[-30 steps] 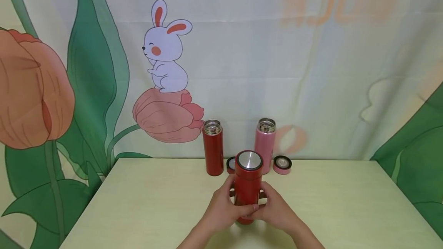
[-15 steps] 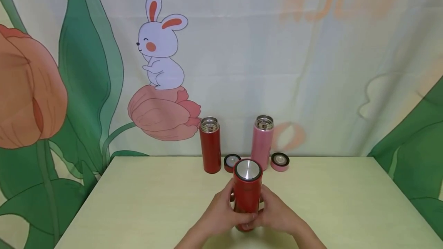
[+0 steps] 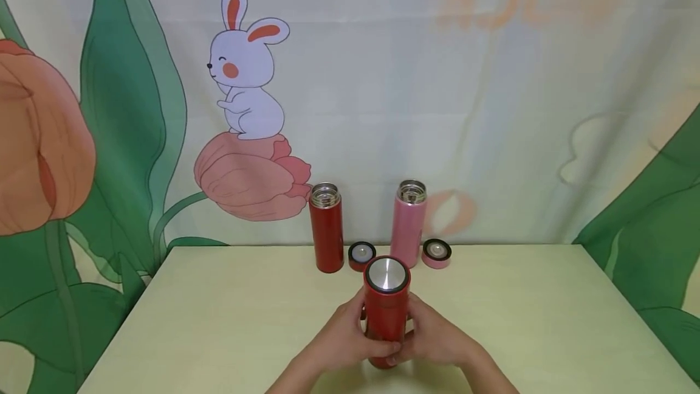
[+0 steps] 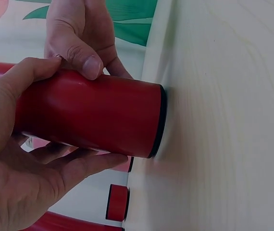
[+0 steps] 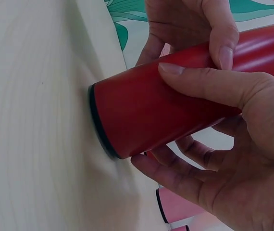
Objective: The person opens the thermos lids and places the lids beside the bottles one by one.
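Observation:
Both hands hold a red thermos flask upright, its silver-topped lid on. My left hand grips its left side and my right hand its right, with the thumbs meeting across the front. In the left wrist view, the flask's black base ring is right at the tabletop. The right wrist view shows the right thumb along the red body and the other fingers curled behind it. Behind stand a lidless red flask and a lidless pink flask, their steel necks bare.
A red lid lies inner side up beside the lidless red flask. To the right of the pink flask is a pink lid, also inner side up. The pale wooden table ends at a printed rabbit-and-tulip curtain.
Both hands have brought the held flask slightly closer to the front of the table, so more of the red lid behind shows. The head view has shifted a little.

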### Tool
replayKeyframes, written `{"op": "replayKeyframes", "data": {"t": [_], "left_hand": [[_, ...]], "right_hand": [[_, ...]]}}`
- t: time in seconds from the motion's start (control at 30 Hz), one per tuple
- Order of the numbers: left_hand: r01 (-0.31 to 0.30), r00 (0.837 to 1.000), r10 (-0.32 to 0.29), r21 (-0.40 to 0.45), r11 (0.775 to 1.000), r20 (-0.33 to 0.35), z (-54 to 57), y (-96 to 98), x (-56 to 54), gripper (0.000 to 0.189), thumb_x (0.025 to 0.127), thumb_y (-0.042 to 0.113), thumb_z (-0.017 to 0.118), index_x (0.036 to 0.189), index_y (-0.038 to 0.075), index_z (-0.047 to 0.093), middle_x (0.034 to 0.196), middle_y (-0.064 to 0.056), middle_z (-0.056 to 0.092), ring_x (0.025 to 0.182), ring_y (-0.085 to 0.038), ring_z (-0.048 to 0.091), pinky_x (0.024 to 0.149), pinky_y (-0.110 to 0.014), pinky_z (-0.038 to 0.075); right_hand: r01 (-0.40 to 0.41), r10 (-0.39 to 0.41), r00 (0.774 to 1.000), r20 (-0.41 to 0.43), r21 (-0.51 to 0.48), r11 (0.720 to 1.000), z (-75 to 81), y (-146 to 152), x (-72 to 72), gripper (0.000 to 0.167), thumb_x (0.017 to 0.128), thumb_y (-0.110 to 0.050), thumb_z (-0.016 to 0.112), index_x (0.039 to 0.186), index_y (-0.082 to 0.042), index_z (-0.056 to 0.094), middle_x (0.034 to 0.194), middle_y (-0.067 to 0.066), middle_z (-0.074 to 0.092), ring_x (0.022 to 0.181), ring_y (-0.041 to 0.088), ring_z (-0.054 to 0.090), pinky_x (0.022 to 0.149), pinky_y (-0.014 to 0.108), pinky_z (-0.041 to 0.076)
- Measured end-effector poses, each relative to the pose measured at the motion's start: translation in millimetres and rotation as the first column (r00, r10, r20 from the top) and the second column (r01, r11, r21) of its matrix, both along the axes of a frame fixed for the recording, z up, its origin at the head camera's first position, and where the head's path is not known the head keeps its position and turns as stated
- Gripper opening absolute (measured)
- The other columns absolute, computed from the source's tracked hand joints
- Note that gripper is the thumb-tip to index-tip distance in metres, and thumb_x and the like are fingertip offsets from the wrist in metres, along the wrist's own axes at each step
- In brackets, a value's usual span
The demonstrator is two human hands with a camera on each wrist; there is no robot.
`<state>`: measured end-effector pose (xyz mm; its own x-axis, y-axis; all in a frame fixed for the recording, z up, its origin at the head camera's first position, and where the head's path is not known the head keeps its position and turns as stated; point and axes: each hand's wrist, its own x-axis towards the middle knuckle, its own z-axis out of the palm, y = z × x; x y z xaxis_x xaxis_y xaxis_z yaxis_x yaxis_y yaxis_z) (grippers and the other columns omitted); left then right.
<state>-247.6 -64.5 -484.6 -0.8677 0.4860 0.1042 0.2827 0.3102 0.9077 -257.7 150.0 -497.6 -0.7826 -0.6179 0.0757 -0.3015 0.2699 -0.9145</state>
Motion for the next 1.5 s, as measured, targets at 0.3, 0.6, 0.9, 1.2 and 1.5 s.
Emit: {"op": "replayKeyframes", "data": {"t": [0.3,0.6,0.9,1.2,1.5], "left_hand": [[0.053,0.998,-0.052,-0.026,0.998,0.035,4.4,-4.2,-1.2,0.072,0.081,0.029,0.087,0.139,0.037,0.046,0.129,0.009,0.065,0.118,-0.018,0.061,0.098,-0.043,0.051],[0.099,0.994,-0.1,0.032,0.995,0.043,10.7,-5.7,-2.1,0.071,0.079,0.03,0.088,0.137,0.035,0.047,0.128,0.008,0.063,0.122,-0.017,0.058,0.103,-0.045,0.047],[0.015,1.0,-0.017,0.114,0.993,0.02,9.2,9.3,-0.3,0.076,0.073,0.038,0.095,0.135,0.042,0.051,0.122,0.014,0.069,0.114,-0.01,0.065,0.101,-0.042,0.051],[-0.016,0.998,0.015,0.024,1.0,0.056,7.6,15.2,-8.0,0.065,0.078,0.039,0.089,0.133,0.039,0.054,0.12,0.015,0.068,0.111,-0.013,0.064,0.096,-0.047,0.055],[-0.003,0.996,0.002,0.016,1.0,0.089,-4.1,9.8,-11.2,0.066,0.08,0.038,0.089,0.136,0.037,0.053,0.122,0.013,0.068,0.112,-0.016,0.063,0.095,-0.05,0.056]], "right_hand": [[-0.01,0.012,0.999,-0.039,0.038,0.999,2.8,-4,0.6,0.059,0.078,-0.018,0.09,0.127,-0.034,0.062,0.124,-0.006,0.068,0.116,0.018,0.058,0.092,0.031,0.056],[-0.004,0.006,0.994,-0.109,0.019,1.0,4.9,-8,2.6,0.052,0.082,-0.033,0.089,0.126,-0.031,0.061,0.118,-0.005,0.069,0.113,0.014,0.061,0.095,0.03,0.056],[0.082,-0.084,0.996,0.019,0.093,0.992,18.0,12,8.9,0.082,0.075,-0.018,0.094,0.142,-0.023,0.047,0.134,0.005,0.058,0.113,0.023,0.064,0.09,0.032,0.06],[0.121,-0.118,0.991,-0.059,0.045,0.992,56.4,39,17.3,0.095,0.08,-0.016,0.089,0.158,-0.029,0.036,0.145,0.009,0.052,0.125,0.035,0.058,0.098,0.037,0.058],[0.254,-0.173,0.921,-0.35,0.201,0.946,121.3,-1,26.8,0.089,0.078,-0.047,0.09,0.153,-0.032,0.046,0.138,-0.01,0.057,0.119,0.018,0.057,0.094,0.039,0.055]]}}
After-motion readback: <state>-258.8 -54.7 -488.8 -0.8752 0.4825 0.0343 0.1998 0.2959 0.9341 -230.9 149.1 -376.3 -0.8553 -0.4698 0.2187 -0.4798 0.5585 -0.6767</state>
